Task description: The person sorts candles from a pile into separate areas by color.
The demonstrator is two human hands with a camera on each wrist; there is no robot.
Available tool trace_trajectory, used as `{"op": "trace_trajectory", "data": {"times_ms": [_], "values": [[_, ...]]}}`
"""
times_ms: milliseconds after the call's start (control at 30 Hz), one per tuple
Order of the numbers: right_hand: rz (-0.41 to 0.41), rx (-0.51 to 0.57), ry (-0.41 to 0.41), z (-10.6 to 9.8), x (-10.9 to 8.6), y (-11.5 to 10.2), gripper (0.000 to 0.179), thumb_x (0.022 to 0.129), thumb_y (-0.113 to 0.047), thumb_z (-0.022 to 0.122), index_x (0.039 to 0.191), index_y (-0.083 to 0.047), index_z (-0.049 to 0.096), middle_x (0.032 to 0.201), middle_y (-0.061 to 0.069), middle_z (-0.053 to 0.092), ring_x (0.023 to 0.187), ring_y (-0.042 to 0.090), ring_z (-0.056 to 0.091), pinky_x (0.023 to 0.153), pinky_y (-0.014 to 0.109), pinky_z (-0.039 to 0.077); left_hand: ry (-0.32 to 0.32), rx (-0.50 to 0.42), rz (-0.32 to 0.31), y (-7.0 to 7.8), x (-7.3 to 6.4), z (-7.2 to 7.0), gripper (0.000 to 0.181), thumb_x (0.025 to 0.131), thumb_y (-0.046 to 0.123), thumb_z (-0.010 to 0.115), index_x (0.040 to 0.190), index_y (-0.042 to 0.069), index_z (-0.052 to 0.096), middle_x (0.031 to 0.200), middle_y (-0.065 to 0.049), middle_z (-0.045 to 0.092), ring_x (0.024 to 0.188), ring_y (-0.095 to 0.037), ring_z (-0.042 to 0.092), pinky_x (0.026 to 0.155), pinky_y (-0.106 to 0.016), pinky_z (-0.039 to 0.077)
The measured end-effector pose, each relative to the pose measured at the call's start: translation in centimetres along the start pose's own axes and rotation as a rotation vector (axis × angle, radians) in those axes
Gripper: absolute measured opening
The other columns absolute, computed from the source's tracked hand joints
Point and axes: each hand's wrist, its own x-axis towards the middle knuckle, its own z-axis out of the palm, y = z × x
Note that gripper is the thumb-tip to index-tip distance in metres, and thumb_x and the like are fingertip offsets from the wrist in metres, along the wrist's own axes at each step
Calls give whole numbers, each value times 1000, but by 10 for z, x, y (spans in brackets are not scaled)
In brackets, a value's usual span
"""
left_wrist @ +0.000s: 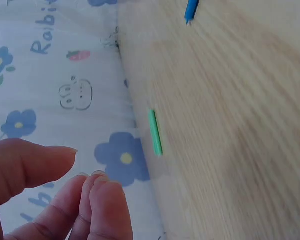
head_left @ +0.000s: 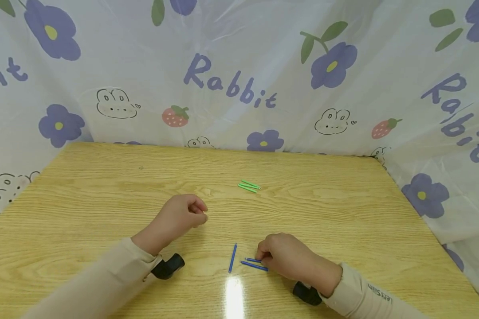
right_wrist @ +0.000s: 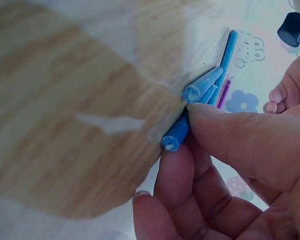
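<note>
Blue stick (head_left: pixel 252 260): was pinched in the right hand (head_left: pixel 289 256), its long axis running left from the fingertips (right_wrist: pixel 200 114).
Separate blue stick (head_left: pixel 233 258): lay left of those fingertips, crosswise.
Left hand (head_left: pixel 177 217): was farther off, loosely curled, holding nothing.

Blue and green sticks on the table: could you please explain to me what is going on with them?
A person's right hand pinches a blue stick, and a second blue stick lies close beside it. A third blue stick lies apart, to the left of these two. The left hand is above the table, with nothing visible in its fingers. The green sticks lie together farther away, untouched.
</note>
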Motion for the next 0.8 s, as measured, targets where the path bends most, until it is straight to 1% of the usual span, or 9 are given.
{"op": "trace_trajectory", "data": {"times_ms": [100,200,467,600,800], "values": [[-1,0,1,0,0,0,14,79,-3,63,82,-15,70,81,-2,66,68,-1,52,59,17,43,-4,-27,-1,1,-2,6,18,76,8,61,93,1,60,78,-5,56,66,-17,49,58,-29,41],[0,2,0,0,0,0,14,79,-3,63,82,-15,70,81,-2,66,68,-1,52,59,17,43,-3,-35,6,2,-4,12,18,75,8,62,91,1,60,76,-4,56,65,-16,49,57,-28,41],[11,11,-4,1,0,-1,15,79,-3,63,82,-15,70,80,-4,65,66,-2,50,58,18,42,-23,-17,21,4,-9,31,10,71,5,62,80,6,60,70,-1,54,62,-14,46,56,-27,39],[10,10,-2,0,0,-1,14,78,-2,63,81,-15,69,79,-6,65,64,-2,49,57,18,42,-35,-19,12,5,-11,39,10,70,3,64,80,5,60,69,-1,53,61,-13,45,55,-26,38],[8,10,-3,0,1,0,14,78,-2,64,80,-15,69,77,-8,63,62,-2,48,56,17,41,-62,-2,17,6,-13,48,12,69,3,65,79,4,60,68,0,52,61,-13,45,55,-26,38]]}}
